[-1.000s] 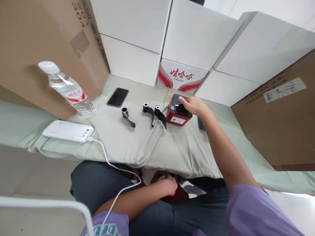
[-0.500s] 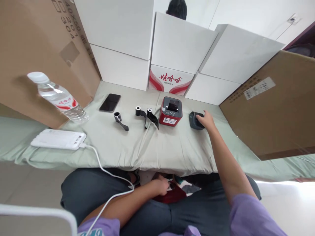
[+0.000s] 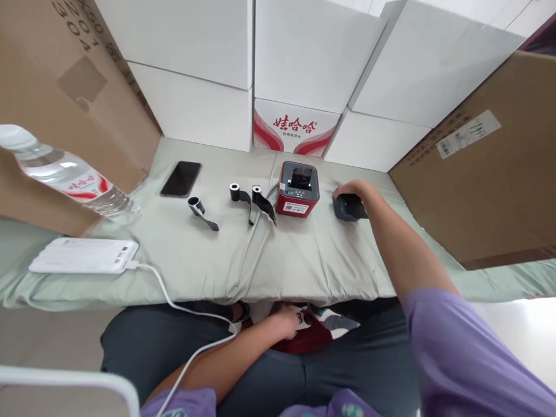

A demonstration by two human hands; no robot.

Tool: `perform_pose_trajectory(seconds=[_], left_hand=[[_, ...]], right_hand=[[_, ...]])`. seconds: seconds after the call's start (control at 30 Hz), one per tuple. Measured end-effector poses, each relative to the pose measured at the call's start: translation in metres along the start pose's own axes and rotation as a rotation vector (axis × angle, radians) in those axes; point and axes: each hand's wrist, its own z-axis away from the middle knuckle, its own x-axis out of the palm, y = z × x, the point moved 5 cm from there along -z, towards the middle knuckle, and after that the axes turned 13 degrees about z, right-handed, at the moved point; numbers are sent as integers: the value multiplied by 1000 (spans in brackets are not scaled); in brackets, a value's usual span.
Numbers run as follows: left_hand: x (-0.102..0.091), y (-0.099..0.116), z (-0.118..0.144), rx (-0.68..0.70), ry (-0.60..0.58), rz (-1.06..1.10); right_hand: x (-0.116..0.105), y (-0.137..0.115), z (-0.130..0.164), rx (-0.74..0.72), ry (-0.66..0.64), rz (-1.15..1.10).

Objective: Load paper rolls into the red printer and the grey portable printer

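So the right hand (image 3: 358, 190) is over on that dark boxy gadget (image 3: 344, 208), which sits on the pale green cloth (image 3: 295, 258), roughly between 3 and 4 o'clock from the red-and-black box (image 3: 292, 207) and a bit apart from it. A fingertip touches the gadget's back corner, about 10 or 11 o'clock on it. The other fingers are hidden, so can't tell if they're really clamped on or just resting.

Handling-wise, it looks like hard plastic: probably stiff, fairly light, maybe a bit slick. Best bet imo is pinching the two side walls down low, since anything flap-like on top could be the fragile bit.

The left hand (image 3: 285, 322) is down around 6 o'clock from the red box, fingers loosely curled by some red patterned thing (image 3: 309, 335). Can't tell if it's holding any of that.
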Motion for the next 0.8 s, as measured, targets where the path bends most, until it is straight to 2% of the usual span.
perform_pose_trajectory(seconds=[0.07, 0.1, 0.13, 0.23, 0.37, 0.47, 0.53, 0.7, 0.8], left_hand=[[0, -2, 0, -13, -17, 5], [0, -3, 0, -16, -19, 9], [0, -3, -1, -19, -20, 13], [-1, -4, -5, -29, -13, 20], [-1, 0, -9, -28, -11, 13], [1, 4, -11, -20, -26, 7], [4, 6, -12, -24, -31, 9], [4, 2, -11, -52, -17, 19], [1, 0, -6, -60, -21, 8]], right_hand=[[11, 5, -9, 92, -264, 74], [13, 5, -12, 110, -337, 104], [13, 4, -15, 99, -339, 120], [7, 6, -14, 78, -223, 131], [-2, 29, 7, 146, 91, -115], [3, 47, 26, 154, 92, -264], [3, 49, 35, 101, 102, -219], [-6, 35, 44, -22, 236, 9], [-16, 35, 42, -22, 390, -44]])
